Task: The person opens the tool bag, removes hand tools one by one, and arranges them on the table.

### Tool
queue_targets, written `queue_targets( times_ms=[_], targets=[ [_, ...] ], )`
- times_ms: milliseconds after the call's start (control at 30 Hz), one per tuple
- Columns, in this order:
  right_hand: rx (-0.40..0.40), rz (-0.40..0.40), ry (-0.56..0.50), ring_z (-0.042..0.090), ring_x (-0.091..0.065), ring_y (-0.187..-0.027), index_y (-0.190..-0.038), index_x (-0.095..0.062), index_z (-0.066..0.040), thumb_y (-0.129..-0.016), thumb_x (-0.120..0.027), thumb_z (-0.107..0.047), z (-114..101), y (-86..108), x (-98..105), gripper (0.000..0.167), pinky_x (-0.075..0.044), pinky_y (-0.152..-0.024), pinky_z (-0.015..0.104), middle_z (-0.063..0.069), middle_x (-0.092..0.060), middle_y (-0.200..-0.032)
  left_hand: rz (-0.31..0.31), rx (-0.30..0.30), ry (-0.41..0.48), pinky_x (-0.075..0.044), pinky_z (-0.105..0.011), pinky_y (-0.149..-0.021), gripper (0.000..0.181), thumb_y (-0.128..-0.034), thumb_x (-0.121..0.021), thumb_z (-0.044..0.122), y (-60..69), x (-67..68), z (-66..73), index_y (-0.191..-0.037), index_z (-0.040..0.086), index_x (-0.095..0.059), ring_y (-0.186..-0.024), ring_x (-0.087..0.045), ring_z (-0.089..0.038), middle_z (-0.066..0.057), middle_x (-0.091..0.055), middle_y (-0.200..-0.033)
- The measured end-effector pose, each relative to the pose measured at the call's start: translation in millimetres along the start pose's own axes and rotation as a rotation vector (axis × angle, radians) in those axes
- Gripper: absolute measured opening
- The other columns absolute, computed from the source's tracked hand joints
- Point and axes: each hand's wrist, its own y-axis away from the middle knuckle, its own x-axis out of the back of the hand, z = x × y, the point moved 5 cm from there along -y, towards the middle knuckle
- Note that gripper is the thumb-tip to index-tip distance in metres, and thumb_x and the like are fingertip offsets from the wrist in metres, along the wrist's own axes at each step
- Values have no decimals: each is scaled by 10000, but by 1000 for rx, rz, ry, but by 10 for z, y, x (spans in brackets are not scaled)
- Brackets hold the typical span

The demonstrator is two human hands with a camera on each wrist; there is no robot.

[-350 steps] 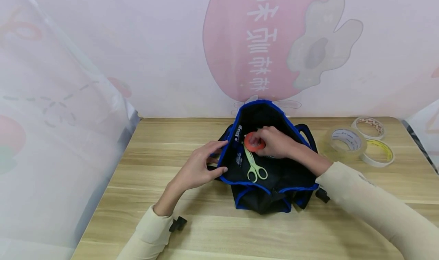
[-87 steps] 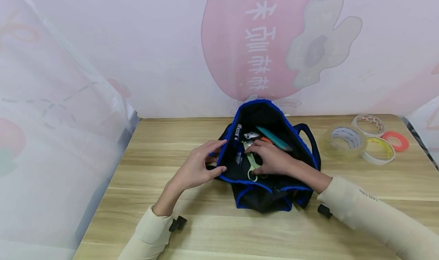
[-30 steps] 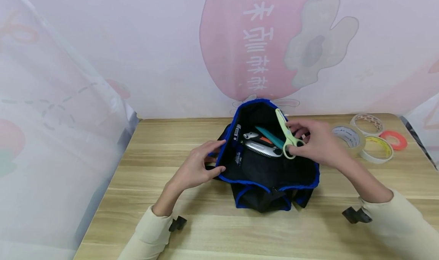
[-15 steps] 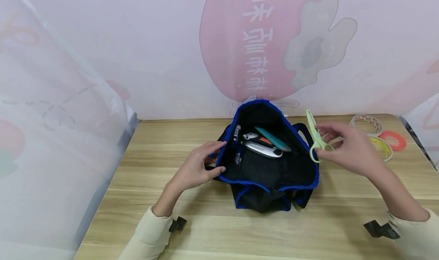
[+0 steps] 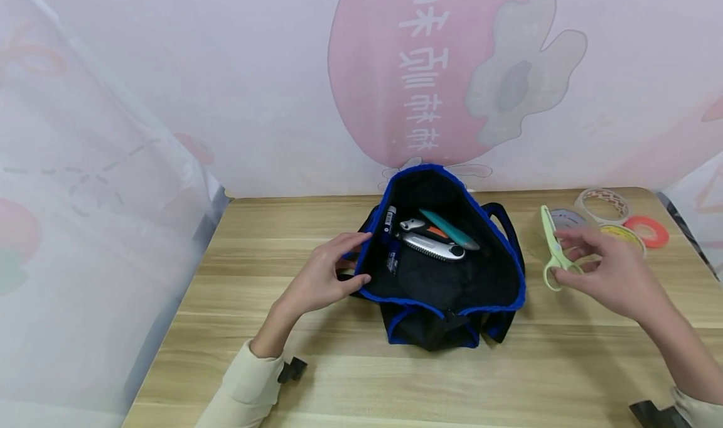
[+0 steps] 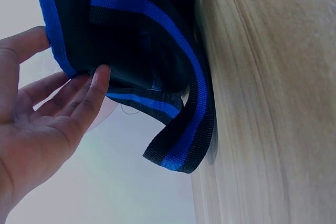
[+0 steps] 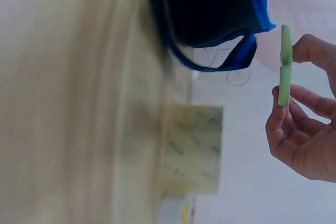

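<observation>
My right hand [image 5: 612, 271] pinches light green scissors [image 5: 556, 255] by the handles, off the bag's right side, with the blades pointing up toward the wall. In the right wrist view the scissors [image 7: 285, 72] appear edge-on between thumb and fingers. My left hand [image 5: 324, 271] holds the left rim of a black, blue-edged tool bag [image 5: 432, 331], with some fingers against its outside in the left wrist view. Inside lie a silver tool with a ridged edge [image 5: 432, 246], an orange-and-silver tool [image 5: 414, 224], a teal tool [image 5: 450, 228] and two dark blue tubes [image 5: 388, 221].
On the right of the wooden table [image 5: 350, 390], partly behind my right hand, are a clear tape roll [image 7: 191, 150], a white tape roll [image 5: 583, 200], a yellow-cored roll [image 5: 637, 240] and a red roll [image 5: 658, 232]. A printed cloth [image 5: 271, 101] hangs behind.
The red tape went from the bag to the table. My right hand then lifted the scissors out of the bag and carried them right, now lower over the table. My left hand stayed put.
</observation>
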Motion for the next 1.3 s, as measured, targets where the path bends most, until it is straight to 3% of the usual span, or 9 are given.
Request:
queue_targets(
  times_ms=[333,567,800,1000,1300],
  targets=[
    [-66,-117,75,-161,-562,-881,-1334,-689,31,-815,-946,-186,263,147,-230,619,-601,-679,167,182,-775,-1151,8,-7,-4,-672,-400,-934,747,-900,-849,29,8,4,6,-1573,33,-524,-1243,-692,-347,-163,-578,-1542],
    [-70,-181,97,38,-689,-892,-1311,-710,12,-784,-959,-184,395,181,-373,614,-584,-690,197,154,-777,-1118,7,7,-2,-671,-405,-939,743,-906,-848,38,12,11,24,-1575,41,-524,-1259,-687,-350,-159,-568,-1556],
    [-47,-206,103,72,-705,-886,-1286,-717,23,-767,-960,-168,461,169,-436,605,-588,-718,202,128,-774,-1090,6,10,0,-671,-412,-936,748,-899,-852,27,5,3,22,-1572,38,-527,-1241,-697,-353,-161,-572,-1554],
    [-78,-240,124,185,-717,-909,-1291,-708,42,-769,-974,-182,518,136,-452,628,-561,-700,205,129,-768,-1085,6,11,-6,-671,-387,-936,745,-901,-850,30,9,-4,-3,-1572,34,-526,-1245,-695,-351,-159,-575,-1549],
    [-64,-257,133,127,-687,-882,-1279,-707,55,-780,-970,-197,555,105,-494,618,-570,-706,212,123,-760,-1080,-1,24,4,-667,-433,-951,728,-915,-841,54,11,-2,-10,-1574,61,-532,-1276,-677,-337,-126,-581,-1540]
  ],
)
